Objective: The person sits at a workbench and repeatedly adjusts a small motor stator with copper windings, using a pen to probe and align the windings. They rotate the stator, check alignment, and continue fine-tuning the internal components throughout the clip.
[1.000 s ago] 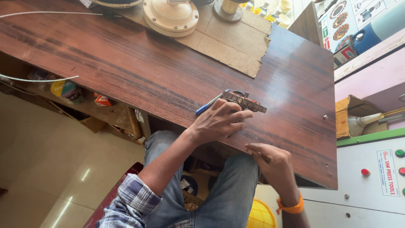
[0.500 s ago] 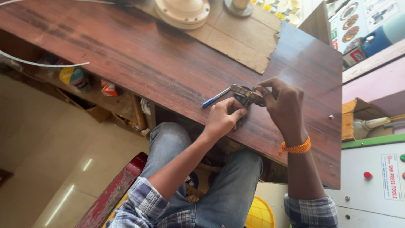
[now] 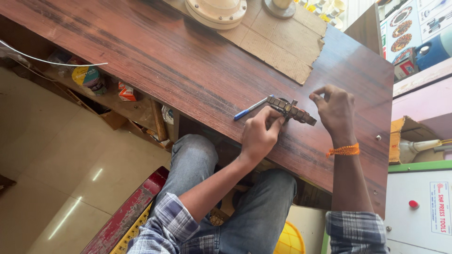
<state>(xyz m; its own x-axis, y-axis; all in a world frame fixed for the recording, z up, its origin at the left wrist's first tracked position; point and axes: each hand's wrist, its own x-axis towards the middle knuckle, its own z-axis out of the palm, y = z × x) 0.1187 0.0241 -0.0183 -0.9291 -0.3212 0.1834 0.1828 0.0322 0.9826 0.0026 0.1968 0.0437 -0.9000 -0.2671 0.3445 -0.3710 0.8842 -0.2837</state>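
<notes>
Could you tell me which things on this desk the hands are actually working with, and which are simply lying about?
In use:
- rusty metal part, pressed down by the left hand
- right hand, beside its far end

Lying about:
- blue pen
- cardboard sheet
- cream round housing
- wooden desk

Torn cardboard sheet under a cream round housing on the table.
</notes>
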